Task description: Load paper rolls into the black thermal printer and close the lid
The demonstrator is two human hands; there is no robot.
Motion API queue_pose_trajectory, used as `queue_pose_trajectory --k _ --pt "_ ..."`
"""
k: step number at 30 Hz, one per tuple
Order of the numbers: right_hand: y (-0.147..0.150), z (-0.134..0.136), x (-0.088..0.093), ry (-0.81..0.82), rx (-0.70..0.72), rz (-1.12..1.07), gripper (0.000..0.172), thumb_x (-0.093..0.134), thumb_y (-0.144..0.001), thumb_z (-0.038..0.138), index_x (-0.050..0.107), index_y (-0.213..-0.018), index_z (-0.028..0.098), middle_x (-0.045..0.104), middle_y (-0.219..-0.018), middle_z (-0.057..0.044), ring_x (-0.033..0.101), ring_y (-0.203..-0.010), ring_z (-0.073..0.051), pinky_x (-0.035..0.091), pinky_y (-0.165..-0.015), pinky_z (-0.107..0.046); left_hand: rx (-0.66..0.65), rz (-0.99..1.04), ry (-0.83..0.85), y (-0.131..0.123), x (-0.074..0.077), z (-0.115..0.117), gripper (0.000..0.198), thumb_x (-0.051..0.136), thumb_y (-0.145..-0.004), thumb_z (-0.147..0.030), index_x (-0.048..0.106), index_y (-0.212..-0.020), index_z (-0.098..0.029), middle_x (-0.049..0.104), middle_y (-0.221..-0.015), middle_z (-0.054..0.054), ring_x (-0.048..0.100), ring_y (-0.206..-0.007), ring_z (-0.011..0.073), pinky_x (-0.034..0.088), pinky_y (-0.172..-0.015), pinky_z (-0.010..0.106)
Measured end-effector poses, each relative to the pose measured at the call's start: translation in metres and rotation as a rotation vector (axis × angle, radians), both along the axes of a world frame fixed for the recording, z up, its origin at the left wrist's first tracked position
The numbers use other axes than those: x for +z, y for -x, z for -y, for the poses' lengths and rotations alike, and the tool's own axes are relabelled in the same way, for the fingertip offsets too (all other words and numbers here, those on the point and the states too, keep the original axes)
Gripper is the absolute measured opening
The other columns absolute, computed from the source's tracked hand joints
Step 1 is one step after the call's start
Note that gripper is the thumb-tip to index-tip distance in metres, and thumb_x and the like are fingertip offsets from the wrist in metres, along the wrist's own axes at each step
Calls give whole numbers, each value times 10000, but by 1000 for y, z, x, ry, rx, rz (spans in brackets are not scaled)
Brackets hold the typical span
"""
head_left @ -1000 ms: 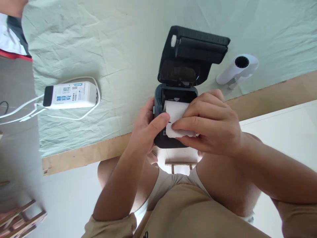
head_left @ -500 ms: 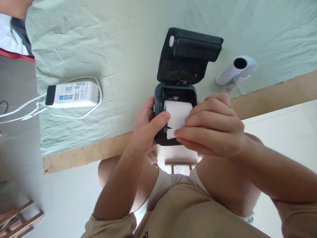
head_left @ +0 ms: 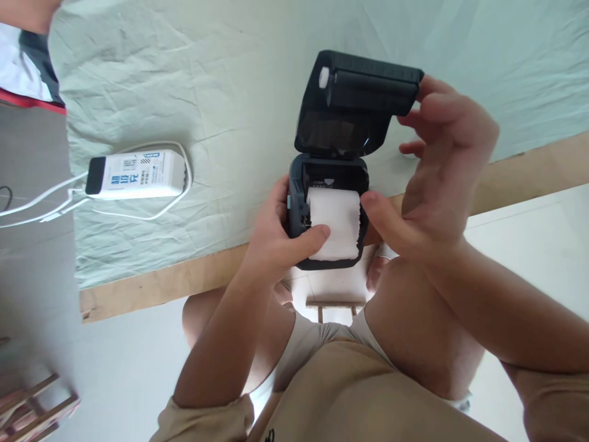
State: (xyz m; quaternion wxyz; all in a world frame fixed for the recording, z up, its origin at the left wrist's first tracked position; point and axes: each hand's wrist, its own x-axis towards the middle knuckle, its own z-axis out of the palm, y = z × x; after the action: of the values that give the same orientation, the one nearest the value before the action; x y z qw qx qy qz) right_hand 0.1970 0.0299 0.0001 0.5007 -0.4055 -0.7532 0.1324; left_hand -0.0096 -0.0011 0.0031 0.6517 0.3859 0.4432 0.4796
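A small black label printer (head_left: 297, 184) is held over the table's front edge with its lid (head_left: 313, 126) swung up. Inside its bay lies a white paper strip (head_left: 338, 215), drawn over the front. My left hand (head_left: 276, 239) grips the printer's left side, its thumb pressing on the paper. My right hand (head_left: 442, 166) is spread along the right side. Its fingers touch the back of the lid's upper right corner, while its thumb rests by the paper's right edge.
On the left of the pale green cloth (head_left: 221, 92) lies a white power strip (head_left: 142, 175) with white cables. A wooden table edge (head_left: 170, 279) runs in front of me. Another person's arm (head_left: 30, 12) shows at the upper left. A wooden stool (head_left: 41, 408) stands at the lower left.
My right hand has let go of the paper's end and moved up to the lid. My left thumb has slid further onto the paper. The printer has shifted slightly right.
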Motion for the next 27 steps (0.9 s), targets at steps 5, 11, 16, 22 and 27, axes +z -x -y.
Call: queue_pose_trajectory --k 5,11,16,22,27 --pt "3 4 3 43 7 -19 698 660 -881 480 358 -1510 471 427 -1635 -1 435 -1551 -363 502 -1105 -581 1 -32 -36 0 -1 0 731 899 -585 -150 634 -1261 -237 756 -1127 44 738 -1026 248 625 -843 310" --pt "0 -1 5 107 17 -113 633 626 -901 612 371 -1463 470 467 -1576 -18 489 -1504 -347 508 -1086 -566 -12 -119 -61 2 -4 0 773 926 -602 -262 607 -1305 -230 750 -1199 79 733 -1119 304 626 -891 362" --pt "-2 0 -2 -24 14 -218 401 575 -934 588 570 -1311 450 618 -1176 -25 658 -1145 -298 523 -1046 -554 -25 -154 -123 4 -10 -1 745 920 -651 -334 627 -1331 -256 742 -1143 52 731 -1062 288 626 -878 374" --pt "-2 4 0 243 146 -41 420 584 -982 482 500 -1380 378 616 -1388 -51 631 -1288 -319 554 -1045 -564 -28 -41 -88 3 -6 1 740 955 -616 -335 624 -1271 -243 728 -1283 90 713 -1210 348 634 -927 400" --pt "1 4 5 495 301 -15 544 627 -957 477 426 -1438 319 622 -1422 -78 675 -1175 -289 619 -978 -531 -42 71 -43 -1 -2 3 537 803 -845 -494 626 -1276 -226 785 -1151 97 786 -1049 319 658 -800 401"
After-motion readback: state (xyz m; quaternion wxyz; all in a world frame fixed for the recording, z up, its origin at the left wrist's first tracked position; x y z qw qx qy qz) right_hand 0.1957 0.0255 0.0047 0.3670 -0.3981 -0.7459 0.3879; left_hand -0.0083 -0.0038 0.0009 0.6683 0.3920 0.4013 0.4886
